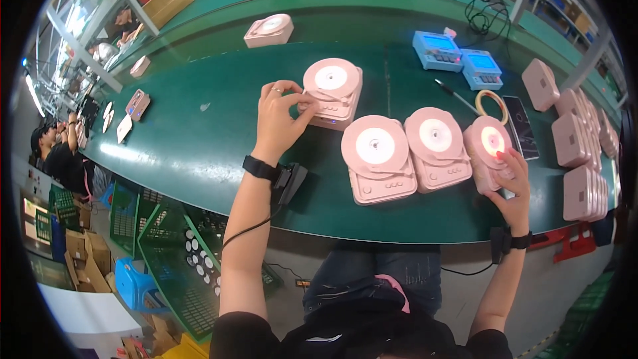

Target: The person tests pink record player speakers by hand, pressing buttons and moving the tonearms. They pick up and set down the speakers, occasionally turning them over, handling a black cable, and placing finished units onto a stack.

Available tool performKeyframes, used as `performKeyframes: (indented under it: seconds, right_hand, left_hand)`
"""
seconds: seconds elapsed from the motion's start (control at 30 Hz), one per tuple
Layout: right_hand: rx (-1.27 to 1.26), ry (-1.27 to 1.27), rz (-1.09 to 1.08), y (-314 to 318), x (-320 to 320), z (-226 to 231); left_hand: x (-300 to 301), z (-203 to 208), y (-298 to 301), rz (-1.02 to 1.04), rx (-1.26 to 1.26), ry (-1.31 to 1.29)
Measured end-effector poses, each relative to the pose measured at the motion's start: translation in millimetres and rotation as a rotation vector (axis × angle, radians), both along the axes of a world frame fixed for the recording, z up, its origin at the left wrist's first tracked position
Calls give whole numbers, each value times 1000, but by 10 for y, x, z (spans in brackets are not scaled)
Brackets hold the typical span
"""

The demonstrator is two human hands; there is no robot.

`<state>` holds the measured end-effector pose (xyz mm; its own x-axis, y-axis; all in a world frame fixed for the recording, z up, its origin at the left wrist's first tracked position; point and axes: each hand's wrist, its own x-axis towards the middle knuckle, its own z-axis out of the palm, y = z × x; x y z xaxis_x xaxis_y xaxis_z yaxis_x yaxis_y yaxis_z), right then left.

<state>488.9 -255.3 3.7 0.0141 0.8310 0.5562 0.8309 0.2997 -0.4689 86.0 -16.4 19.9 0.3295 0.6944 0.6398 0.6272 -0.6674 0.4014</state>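
Observation:
Several pink record-player-shaped devices with white discs stand on the green table in front of me. My left hand is closed in a pinch at the front left corner of the farthest one in this group, a pink record player; its fingertips touch the control face there. My right hand grips the rightmost pink record player, fingers along its right side and thumb at its front. That disc glows yellow and pink. Between my hands stand two more, a left record player and a middle record player.
Two blue meters with lit screens stand at the back right. Nearby lie a black pen, a tape roll and a dark phone-like slab. Pink cases are stacked at the right edge. Another record player sits farther back.

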Motion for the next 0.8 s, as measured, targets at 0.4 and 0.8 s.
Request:
performKeyframes:
  seconds: [0.4, 0.8]
  right_hand:
    - [-29, -1, -27, -18, -28, 34]
    - [10, -7, 16, -7, -7, 78]
  left_hand:
    - [3, 33, 60, -4, -90, 81]
    - [10, 144, -3, 19, 27, 134]
